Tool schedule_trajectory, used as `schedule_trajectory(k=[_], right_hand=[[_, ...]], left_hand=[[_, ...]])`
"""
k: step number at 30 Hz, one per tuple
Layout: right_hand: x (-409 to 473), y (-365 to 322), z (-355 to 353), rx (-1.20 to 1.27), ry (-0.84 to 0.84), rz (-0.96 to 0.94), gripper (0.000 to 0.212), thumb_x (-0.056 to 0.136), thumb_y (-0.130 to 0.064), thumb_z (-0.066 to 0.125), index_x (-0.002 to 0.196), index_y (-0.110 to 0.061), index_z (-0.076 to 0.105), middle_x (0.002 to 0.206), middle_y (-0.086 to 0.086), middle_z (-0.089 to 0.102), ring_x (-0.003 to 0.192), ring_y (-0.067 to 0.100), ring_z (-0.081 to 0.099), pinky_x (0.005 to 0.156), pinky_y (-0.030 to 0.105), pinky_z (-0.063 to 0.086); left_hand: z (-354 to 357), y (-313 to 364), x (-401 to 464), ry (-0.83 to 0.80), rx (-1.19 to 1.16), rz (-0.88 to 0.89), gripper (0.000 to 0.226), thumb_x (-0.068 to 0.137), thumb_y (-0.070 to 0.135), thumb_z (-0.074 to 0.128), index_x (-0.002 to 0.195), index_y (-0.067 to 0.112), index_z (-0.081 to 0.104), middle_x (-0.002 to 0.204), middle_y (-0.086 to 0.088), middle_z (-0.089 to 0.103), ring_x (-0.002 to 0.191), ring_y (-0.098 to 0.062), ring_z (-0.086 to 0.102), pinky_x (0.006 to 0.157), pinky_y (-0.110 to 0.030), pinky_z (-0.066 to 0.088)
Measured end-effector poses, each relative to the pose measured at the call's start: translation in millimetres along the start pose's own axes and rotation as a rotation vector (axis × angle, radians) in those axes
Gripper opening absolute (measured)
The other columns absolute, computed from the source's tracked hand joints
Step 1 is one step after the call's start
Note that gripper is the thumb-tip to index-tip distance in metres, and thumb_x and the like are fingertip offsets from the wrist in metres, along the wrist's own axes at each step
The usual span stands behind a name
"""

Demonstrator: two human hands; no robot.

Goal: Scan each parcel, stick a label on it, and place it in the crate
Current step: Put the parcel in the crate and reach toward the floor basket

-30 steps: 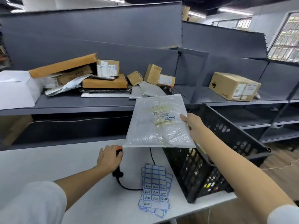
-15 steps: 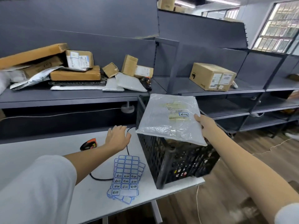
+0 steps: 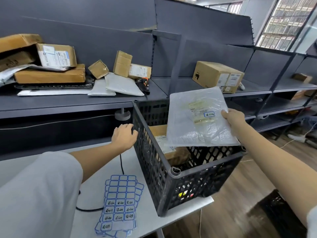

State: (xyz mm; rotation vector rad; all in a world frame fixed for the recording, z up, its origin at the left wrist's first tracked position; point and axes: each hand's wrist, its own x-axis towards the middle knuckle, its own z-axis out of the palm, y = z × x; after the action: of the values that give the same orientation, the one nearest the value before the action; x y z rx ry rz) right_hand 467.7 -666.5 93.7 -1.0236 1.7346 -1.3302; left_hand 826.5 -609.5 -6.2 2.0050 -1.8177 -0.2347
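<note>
My right hand grips the right edge of a white plastic mailer parcel that carries a small blue-edged label. The parcel hangs tilted above the open top of the black plastic crate, which stands at the right end of the white table. A cardboard box lies inside the crate. My left hand rests against the crate's left wall, fingers apart, holding nothing. Sheets of blue-bordered labels lie on the table in front of me. The scanner is hidden; only its black cable shows.
The grey shelf behind the table holds several cardboard boxes and white mailers. A larger cardboard box sits on the shelf to the right. Another black crate stands on the wooden floor at the lower right.
My right hand has carried the parcel rightward from over the table to above the crate. My left hand has let go of the scanner and moved right to the crate's wall.
</note>
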Motion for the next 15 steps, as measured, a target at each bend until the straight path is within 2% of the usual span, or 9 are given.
schedule_trajectory(k=[3,5,7,11,15], right_hand=[[11,19,17,-0.071,-0.033,-0.034,0.019,0.093,-0.01,0.059,0.109,-0.005,0.065,0.106,0.019,0.067,0.089,0.03,0.064,0.087,0.045,0.053],[19,29,33,-0.128,-0.08,-0.044,0.011,0.093,-0.009,0.057,0.1,-0.008,0.065,0.11,0.022,0.066,0.093,0.034,0.064,0.091,0.05,0.053],[29,40,50,-0.182,-0.107,-0.036,0.012,0.092,-0.008,0.057,0.097,-0.002,0.066,0.111,0.026,0.065,0.099,0.038,0.064,0.093,0.053,0.051],[56,68,77,-0.223,-0.2,0.028,0.018,0.092,-0.01,0.057,0.106,-0.001,0.065,0.112,0.025,0.065,0.096,0.034,0.063,0.093,0.05,0.051],[76,96,97,-0.199,-0.289,0.123,0.027,0.094,-0.011,0.056,0.119,0.0,0.061,0.116,0.021,0.063,0.104,0.037,0.062,0.093,0.046,0.051]], left_hand=[[10,-9,8,-0.019,0.019,-0.018,0.041,0.097,0.026,0.035,0.131,0.008,0.05,0.134,-0.009,0.054,0.126,-0.026,0.044,0.107,-0.039,0.028],[13,-16,12,-0.033,0.019,-0.057,0.043,0.097,0.026,0.036,0.135,0.01,0.047,0.138,-0.008,0.051,0.129,-0.025,0.042,0.108,-0.039,0.026],[15,-21,16,-0.034,0.024,-0.088,0.045,0.097,0.026,0.036,0.137,0.01,0.045,0.14,-0.007,0.049,0.13,-0.025,0.041,0.109,-0.038,0.026],[18,-27,28,0.004,0.037,-0.134,0.044,0.097,0.024,0.036,0.137,0.009,0.046,0.14,-0.007,0.05,0.13,-0.023,0.042,0.109,-0.037,0.028],[25,-24,33,0.023,0.047,-0.18,0.044,0.097,0.024,0.038,0.138,0.009,0.046,0.14,-0.006,0.05,0.13,-0.023,0.043,0.11,-0.037,0.028]])
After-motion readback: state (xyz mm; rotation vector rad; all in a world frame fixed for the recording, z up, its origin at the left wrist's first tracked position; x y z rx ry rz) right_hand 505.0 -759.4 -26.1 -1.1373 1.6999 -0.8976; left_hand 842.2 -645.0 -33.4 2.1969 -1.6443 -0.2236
